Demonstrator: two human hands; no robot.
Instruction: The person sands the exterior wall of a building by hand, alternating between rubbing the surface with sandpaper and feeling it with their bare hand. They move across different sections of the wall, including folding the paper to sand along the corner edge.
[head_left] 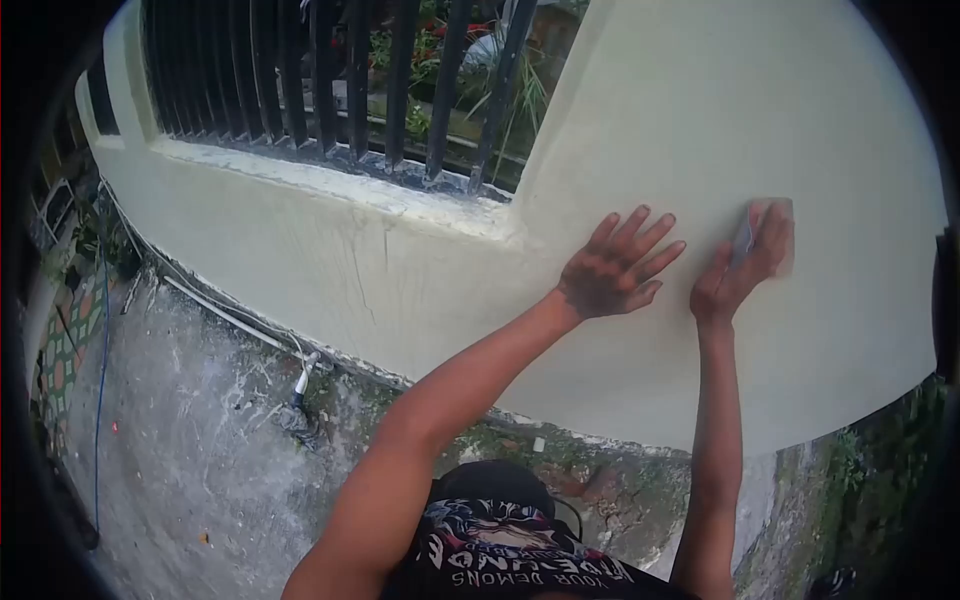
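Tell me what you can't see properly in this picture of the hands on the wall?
- Head view: the thing in the right hand is motion-blurred and half covered by fingers, so it can't be identified.
- The left hand lies flat on the wall; its palm is hidden.
- The plants behind the black railing are blocked by bars.
- The shirt lettering is cut off at the bottom edge.

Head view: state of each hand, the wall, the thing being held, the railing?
left hand: open, fingers spread, palm flat on the wall
right hand: closed on a small pad, pressing it to the wall
pad: blurred, flat against the wall
wall: pale, smooth
railing: upright dark bars
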